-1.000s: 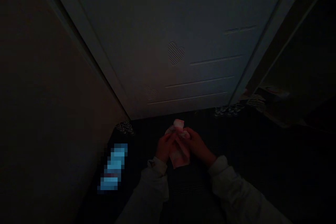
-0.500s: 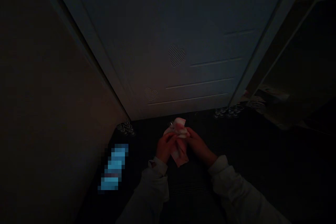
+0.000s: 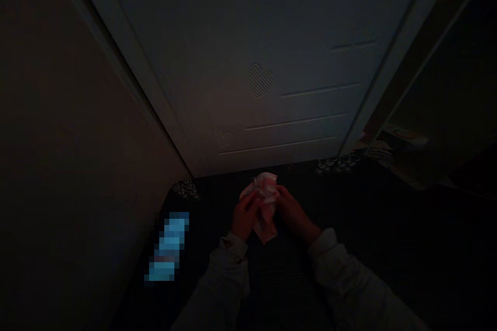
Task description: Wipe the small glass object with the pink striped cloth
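In dim light, a crumpled pinkish-white sheet (image 3: 266, 222), cloth or paper, is held between my two hands over the dark surface. My left hand (image 3: 244, 214) has its fingers closed on the sheet's left side. From the right, my right hand (image 3: 294, 213) grips the sheet's other edge, its fingertips partly hidden by the folds. A small shiny piece (image 3: 254, 181) shows at the sheet's upper left; its kind is too dark to tell.
A pale panel (image 3: 272, 36) with embossed hearts and lines rises behind the dark surface (image 3: 283, 279). Shiny rings lie in a left cluster (image 3: 185, 188) and a right cluster (image 3: 337, 164). A blurred-out glowing screen (image 3: 170, 245) lies at left, near a wall (image 3: 70, 165).
The sheet's top has spread slightly wider, and its lower end has shifted up a little. Both hands keep their hold in nearly the same place.
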The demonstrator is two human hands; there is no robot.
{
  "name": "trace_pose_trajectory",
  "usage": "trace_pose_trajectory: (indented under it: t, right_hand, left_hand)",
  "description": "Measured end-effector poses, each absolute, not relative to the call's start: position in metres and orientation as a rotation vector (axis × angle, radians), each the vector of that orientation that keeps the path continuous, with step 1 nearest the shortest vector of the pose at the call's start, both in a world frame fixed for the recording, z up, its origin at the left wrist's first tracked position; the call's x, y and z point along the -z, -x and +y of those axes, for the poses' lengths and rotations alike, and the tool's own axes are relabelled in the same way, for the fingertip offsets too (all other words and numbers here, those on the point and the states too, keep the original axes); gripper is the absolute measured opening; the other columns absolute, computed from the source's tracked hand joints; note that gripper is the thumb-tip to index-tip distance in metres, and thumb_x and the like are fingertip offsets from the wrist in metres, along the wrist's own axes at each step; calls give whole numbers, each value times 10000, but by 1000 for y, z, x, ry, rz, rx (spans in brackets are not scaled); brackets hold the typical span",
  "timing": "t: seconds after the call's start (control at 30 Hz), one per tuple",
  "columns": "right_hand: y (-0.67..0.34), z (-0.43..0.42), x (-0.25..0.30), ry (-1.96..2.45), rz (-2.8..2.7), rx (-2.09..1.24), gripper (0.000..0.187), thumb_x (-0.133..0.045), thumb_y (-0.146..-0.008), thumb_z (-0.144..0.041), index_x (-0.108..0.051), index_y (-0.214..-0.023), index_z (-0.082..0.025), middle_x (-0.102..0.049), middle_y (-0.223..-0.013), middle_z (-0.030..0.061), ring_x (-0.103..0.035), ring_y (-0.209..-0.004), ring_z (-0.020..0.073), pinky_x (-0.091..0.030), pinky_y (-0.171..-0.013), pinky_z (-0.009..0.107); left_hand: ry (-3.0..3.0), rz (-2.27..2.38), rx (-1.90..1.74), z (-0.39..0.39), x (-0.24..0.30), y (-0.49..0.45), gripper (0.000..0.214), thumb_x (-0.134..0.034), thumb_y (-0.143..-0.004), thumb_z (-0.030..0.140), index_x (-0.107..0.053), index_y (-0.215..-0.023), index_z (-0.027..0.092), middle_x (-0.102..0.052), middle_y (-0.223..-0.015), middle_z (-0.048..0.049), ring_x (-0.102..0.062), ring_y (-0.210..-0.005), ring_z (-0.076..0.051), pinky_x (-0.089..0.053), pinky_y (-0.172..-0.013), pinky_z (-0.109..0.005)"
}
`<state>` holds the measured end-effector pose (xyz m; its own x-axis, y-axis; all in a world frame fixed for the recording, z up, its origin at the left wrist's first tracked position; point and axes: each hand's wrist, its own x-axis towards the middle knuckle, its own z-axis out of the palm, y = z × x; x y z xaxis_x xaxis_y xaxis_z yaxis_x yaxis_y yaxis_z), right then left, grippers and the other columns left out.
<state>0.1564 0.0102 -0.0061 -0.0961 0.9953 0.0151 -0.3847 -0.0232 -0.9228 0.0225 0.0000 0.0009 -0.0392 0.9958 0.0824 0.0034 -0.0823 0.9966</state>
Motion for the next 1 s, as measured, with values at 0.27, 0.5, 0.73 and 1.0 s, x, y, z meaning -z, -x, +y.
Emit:
trace_pose_trajectory:
  t: [0.27, 0.5, 0.73, 1.0]
  right_hand:
    - [-158, 8, -1, 712, -862, -1640, 164, -525, -600, -254, -606, -727, -188, -627, -756, 9, -546, -746, 176, -393, -734, 311]
    - [-156, 8, 1, 814, -853, -1563, 163, -534, -636, -317, -604, -680, -177, -630, -721, 19, -548, -702, 168, -409, -692, 308]
    - [-152, 8, -1, 820, -919, -1550, 325, -606, -577, -180, -572, -900, -181, -634, -869, 35, -572, -791, 181, -427, -733, 317]
    - [-154, 7, -3, 815, -915, -1547, 337, -598, -600, -218, -561, -933, -186, -624, -930, 46, -564, -856, 194, -421, -779, 337]
  left_hand:
    - [-1389, 1216, -1341, -4, -7, -21, 283, -539, -712, 265, -606, -972, 174, -564, -1095, -84, -484, -1041, -207, -337, -924, -347]
    - [-1440, 1172, -1304, -5, -7, -23, 285, -531, -718, 283, -604, -979, 197, -562, -1095, -71, -486, -1035, -200, -340, -915, -333]
    - [-1516, 1175, -1297, -8, -14, -27, 252, -536, -710, 263, -620, -941, 207, -576, -1064, -64, -488, -1023, -193, -328, -921, -332]
    - [-1476, 1126, -1261, -9, -13, -27, 253, -566, -687, 226, -619, -933, 205, -572, -1023, -64, -518, -980, -189, -379, -881, -320]
